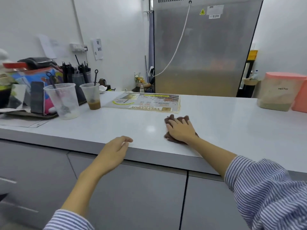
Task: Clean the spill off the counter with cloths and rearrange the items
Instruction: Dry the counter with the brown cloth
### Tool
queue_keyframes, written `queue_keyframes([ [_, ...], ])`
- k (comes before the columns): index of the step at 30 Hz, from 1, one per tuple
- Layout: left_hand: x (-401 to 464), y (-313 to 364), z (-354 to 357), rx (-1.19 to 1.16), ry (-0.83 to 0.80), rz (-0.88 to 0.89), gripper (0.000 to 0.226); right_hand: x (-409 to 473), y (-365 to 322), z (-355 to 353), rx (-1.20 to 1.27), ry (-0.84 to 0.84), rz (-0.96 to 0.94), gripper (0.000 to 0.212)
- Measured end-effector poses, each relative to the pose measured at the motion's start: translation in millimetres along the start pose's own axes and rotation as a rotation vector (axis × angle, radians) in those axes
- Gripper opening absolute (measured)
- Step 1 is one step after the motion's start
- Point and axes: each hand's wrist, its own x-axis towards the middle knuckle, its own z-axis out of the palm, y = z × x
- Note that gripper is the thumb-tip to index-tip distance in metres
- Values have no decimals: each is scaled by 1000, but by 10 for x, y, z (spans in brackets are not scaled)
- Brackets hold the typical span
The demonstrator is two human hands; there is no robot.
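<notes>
My right hand (180, 130) presses flat on a crumpled brown cloth (171, 119) lying on the white counter (224, 127), right of centre. Only the cloth's edges show around my fingers and wrist. My left hand (114, 150) hovers at the counter's front edge with relaxed fingers and holds nothing. Two clear plastic cups stand at the left: a larger one (64, 102) with a stirrer and white residue, and a smaller one (91, 97) with a stirrer and a little brown drink. No spill is visible on the counter from here.
A laminated menu sheet (146, 102) lies flat behind the cloth. A cluttered tray (28, 113) with boxes and utensils fills the far left. A pink-lidded container (280, 92) stands at the right. A steel fridge (204, 47) rises behind the counter.
</notes>
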Motion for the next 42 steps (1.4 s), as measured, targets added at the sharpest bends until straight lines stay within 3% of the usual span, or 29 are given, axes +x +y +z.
queue_keyframes([
  [4, -4, 26, -36, 23, 39, 18, 29, -489, -307, 5, 0, -90, -423, 44],
  [7, 48, 177, 36, 40, 18, 55, 30, -732, -154, -30, 52, -117, -532, 43],
  [10, 82, 261, 79, 21, -13, 73, 29, -569, 258, -151, 67, -128, -314, 43],
  [13, 71, 268, 118, 19, -18, 71, 28, -405, 438, -193, -74, -33, -65, 42],
  [16, 110, 311, 218, 0, 2, 85, 28, -559, 179, -158, -61, -2, -187, 41],
  [19, 241, 511, 421, 30, -24, 169, 28, -929, 90, -201, -4, -97, -326, 43],
  [23, 380, 830, 685, 20, -77, 262, 28, -1164, 537, -361, 18, -155, -97, 48],
  [26, 443, 996, 896, 10, -124, 318, 29, -1323, 802, -553, 429, -97, 1, 49],
  [28, 480, 1155, 1060, 6, -156, 370, 29, -1397, 947, -649, 676, 73, 98, 46],
  [30, 519, 1360, 1241, 5, -186, 428, 30, -1472, 1081, -693, 669, 150, 173, 46],
  [33, 545, 1648, 1546, 78, -291, 482, 33, -1570, 1179, -613, 598, 59, 240, 53],
  [35, 568, 1734, 1752, 285, -383, 497, 40, -1605, 1188, -524, 501, -13, 272, 56],
  [37, 615, 1723, 1876, 466, -410, 488, 48, -1603, 1198, -465, 420, -43, 269, 48],
  [39, 682, 1678, 1901, 496, -417, 452, 52, -1584, 1222, -447, 377, -36, 279, 34],
  [42, 811, 1617, 1874, 538, -411, 400, 55, -1585, 1238, -469, 350, -36, 277, 31],
])
